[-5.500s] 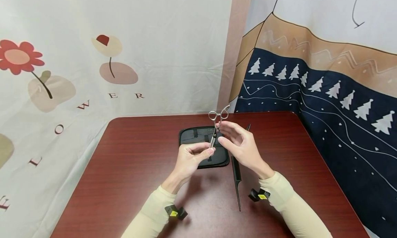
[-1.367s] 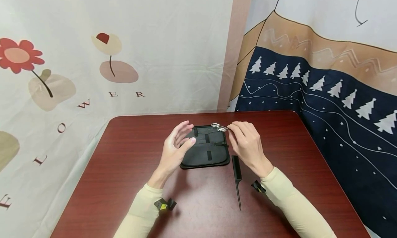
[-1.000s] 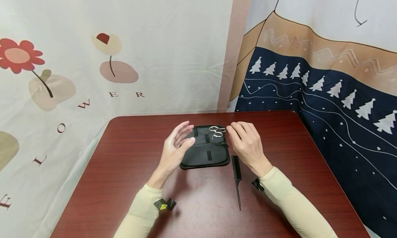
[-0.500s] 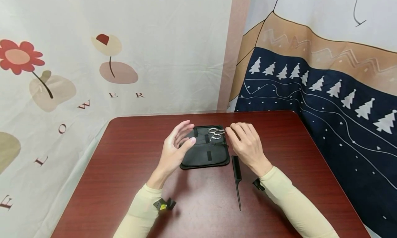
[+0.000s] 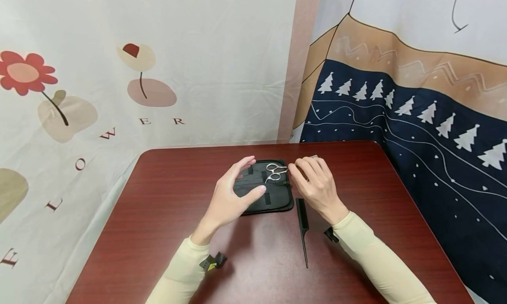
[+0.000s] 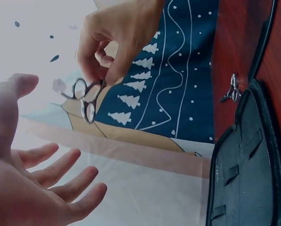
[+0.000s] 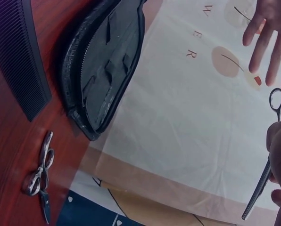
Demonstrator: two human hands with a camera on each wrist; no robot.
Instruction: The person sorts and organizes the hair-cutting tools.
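Your right hand (image 5: 317,183) has lowered the scissors (image 5: 274,172) onto the case (image 5: 277,200), pinching them; your left hand (image 5: 231,194) hovers wide at nine o'clock.

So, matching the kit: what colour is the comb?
Black; the comb shows best in the head view.

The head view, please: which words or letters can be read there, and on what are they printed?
"W E R": brown letters on the white flower-print curtain, below its round pink shape.
"L O": brown letters further left on the same curtain.
"E": brown letter at the picture's left edge, cut off.
The yellow tags on the wrist mounts are too small to read.
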